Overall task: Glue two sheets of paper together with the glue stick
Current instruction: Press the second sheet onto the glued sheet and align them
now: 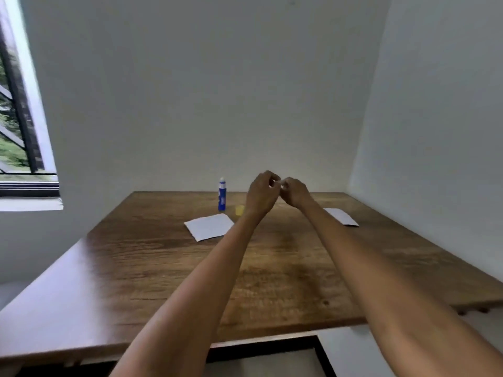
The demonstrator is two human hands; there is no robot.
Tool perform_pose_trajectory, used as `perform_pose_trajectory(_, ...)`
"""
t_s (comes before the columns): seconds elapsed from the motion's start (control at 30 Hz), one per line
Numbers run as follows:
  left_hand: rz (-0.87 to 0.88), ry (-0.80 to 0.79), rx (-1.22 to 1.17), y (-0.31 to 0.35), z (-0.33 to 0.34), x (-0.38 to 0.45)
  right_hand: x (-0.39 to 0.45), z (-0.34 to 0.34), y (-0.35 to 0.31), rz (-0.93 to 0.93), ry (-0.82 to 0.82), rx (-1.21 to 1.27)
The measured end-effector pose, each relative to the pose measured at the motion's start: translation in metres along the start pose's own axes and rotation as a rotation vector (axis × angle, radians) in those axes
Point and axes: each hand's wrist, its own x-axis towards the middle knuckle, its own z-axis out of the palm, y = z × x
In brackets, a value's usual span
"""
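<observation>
A blue glue stick [222, 194] with a white top stands upright near the table's far edge. A small yellow cap [239, 210] lies just to its right. One white sheet of paper [209, 226] lies flat in front of the stick. A second white sheet [341, 216] lies farther right, partly hidden by my right forearm. My left hand [261, 194] and my right hand [295, 193] are raised above the table between the two sheets. Their curled fingertips meet. A pale speck shows between them, too blurred to identify.
The wooden table [163, 268] fills a corner, with a white wall behind it and another on its right. A window [16, 118] is at the left. The table's near edge runs across the bottom of the view.
</observation>
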Motion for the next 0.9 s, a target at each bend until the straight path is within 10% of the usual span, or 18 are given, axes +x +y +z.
perform_pose_trajectory(0.17, -0.364, -0.392, -0.018, 0.025, 0.073, -0.012, -0.022, -0.028, 0.065, 0.202, 0.038, -0.343)
perform_pose_trajectory(0.47, -0.699, -0.393, -0.473, 0.051, 0.119, 0.007, -0.024, -0.064, 0.143, 0.469, -0.066, -0.361)
perform_pose_trajectory(0.9, -0.828, -0.165, -0.608, 0.028, 0.127, 0.006, -0.031, -0.069, 0.143, 0.484, 0.001, 1.030)
